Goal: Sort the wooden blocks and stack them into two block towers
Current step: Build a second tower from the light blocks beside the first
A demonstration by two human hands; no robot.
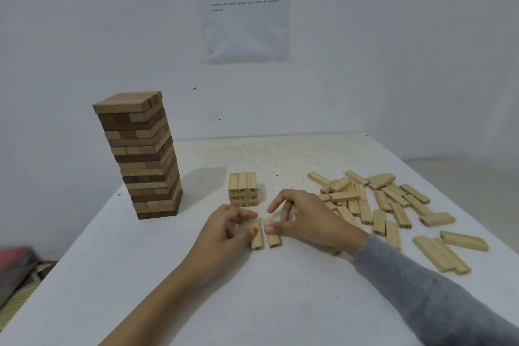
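White desk [280, 303] carries everything. Largest on it is the tall tower [140, 154] of mixed dark and light wood, well to the left of the fingers [241, 215] and beyond them; it looks finished. To the right of the fingers sprawls the loose pile [379, 205] of pale blocks, stock lying within easy reach of the right hand [311, 219]. Just beyond the fingertips stands the short stack [243, 188], some three layers of pale numbered blocks, probably the second tower begun. Two more pale blocks lie side by side on the desk under the fingers, a thin gap between them, probably being squared up for the next layer. The left hand [222, 233] pinches the left block [257, 240] with curled fingers and thumb. The right hand grips the right block [273, 240], thumb against its side, forefinger arched above.
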